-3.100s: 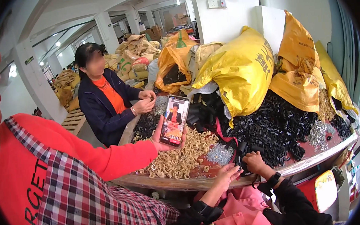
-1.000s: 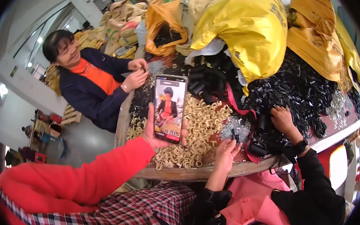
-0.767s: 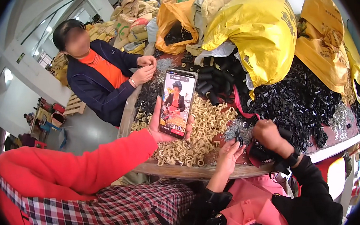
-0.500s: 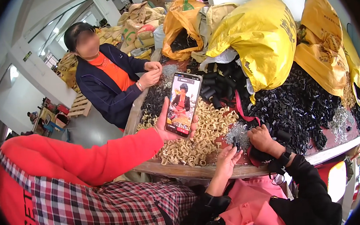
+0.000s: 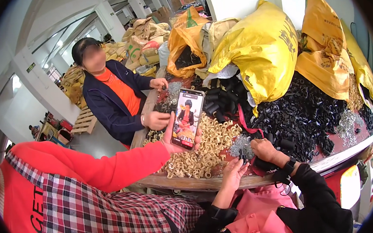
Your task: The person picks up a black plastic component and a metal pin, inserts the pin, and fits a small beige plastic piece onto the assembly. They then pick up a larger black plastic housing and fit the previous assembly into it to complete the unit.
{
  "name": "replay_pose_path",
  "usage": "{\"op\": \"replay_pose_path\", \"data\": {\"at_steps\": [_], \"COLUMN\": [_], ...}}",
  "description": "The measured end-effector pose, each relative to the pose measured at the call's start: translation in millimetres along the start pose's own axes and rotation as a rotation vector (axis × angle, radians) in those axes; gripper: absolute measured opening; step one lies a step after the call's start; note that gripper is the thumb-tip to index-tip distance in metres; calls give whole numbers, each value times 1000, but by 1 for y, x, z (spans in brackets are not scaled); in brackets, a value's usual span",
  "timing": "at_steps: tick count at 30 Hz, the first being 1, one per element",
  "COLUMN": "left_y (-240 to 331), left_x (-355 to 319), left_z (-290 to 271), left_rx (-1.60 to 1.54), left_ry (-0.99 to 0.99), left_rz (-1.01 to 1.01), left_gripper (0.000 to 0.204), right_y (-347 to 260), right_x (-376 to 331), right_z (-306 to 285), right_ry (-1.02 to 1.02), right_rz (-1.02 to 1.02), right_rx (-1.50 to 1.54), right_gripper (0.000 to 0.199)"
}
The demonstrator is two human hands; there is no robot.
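My left hand [image 5: 234,174] pinches a small black plastic part [image 5: 242,156] upright at the table's near edge. To its right is my right hand [image 5: 266,149], with a dark watch on the wrist. Its fingers are curled down, and whatever they hold is hidden. Just beyond both hands lies a little heap of grey metal pieces [image 5: 241,145]. Tan hook-shaped parts [image 5: 194,159] spread out to the left of it. A large heap of black plastic parts [image 5: 300,120] covers the table on the right. A pink strap [image 5: 244,120] runs from the black pieces toward my right hand.
At my left, a co-worker in red sleeves holds up a phone [image 5: 187,120] over the tan parts. Across the table corner stands another person in a dark jacket [image 5: 110,96]. Yellow sacks [image 5: 259,45] lean on the far side. The table's wooden edge [image 5: 192,184] curves before me.
The whole view has shifted slightly. The person across the corner has moved their hands apart. My left hand still pinches the black part, and my right hand stays curled beside it.
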State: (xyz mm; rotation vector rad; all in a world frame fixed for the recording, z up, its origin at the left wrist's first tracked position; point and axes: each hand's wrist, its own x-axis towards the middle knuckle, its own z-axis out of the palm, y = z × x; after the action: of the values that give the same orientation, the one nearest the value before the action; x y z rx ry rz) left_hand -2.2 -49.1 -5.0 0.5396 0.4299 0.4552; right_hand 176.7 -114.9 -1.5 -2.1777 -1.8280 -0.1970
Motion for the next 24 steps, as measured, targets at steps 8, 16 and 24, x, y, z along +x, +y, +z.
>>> {"op": "replay_pose_path", "data": {"at_steps": [8,16,24], "left_y": [11,13,11], "left_x": [19,26,28], "left_z": [-10,-10,-11], "left_rx": [-46,-68,-69], "left_ry": [0,48,22], "left_rz": [65,16,14], "left_gripper": [8,8,9], "right_y": [-1,8,-6], "right_x": [10,10,3], "right_z": [-1,21,-20], "right_ry": [12,-43,-28], "right_rz": [-128,-64,-126], "right_rx": [-68,102,-5], "right_gripper": [7,13,19]}}
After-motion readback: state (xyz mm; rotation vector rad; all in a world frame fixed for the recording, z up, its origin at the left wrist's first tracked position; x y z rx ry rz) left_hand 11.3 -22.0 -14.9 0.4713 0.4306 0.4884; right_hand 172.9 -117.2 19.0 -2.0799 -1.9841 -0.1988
